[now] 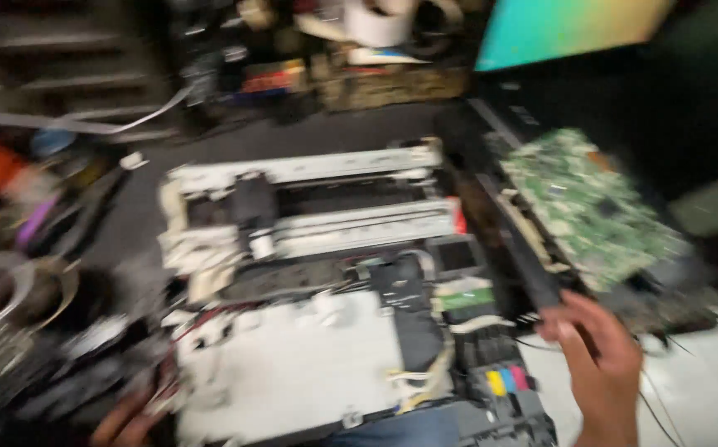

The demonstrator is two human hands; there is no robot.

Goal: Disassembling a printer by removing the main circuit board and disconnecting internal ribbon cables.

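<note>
Head view: opened printer (326, 273) on cluttered tabletop (309, 132), blurred.
Right hand (595, 348) grips a black bar (525, 252) beside the green circuit board (595, 207); left hand (127, 422) rests at the printer's near-left corner, grip indiscernible. Coloured ink cartridges (508, 381) near-right.
</note>
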